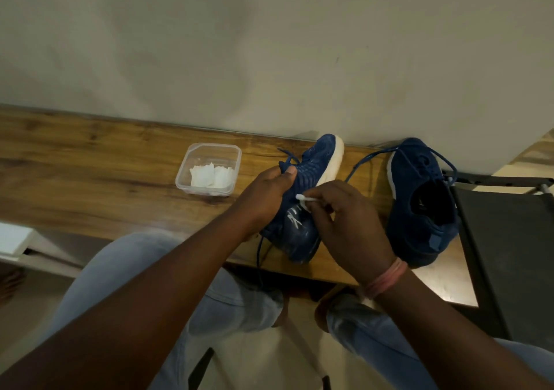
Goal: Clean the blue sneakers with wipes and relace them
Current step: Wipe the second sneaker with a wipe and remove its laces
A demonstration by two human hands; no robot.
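Our left hand (266, 191) grips the knit sneaker (302, 203); our right hand (344, 221) pinches a wipe (305, 200) on it. Left of it, a clear tub (209, 152).

Wooden bench (90, 161); clear tub (209, 170), two blue sneakers (311, 185) (419, 203) on it.

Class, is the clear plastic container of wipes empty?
No: folded white wipes lie inside the clear container on the wooden table.
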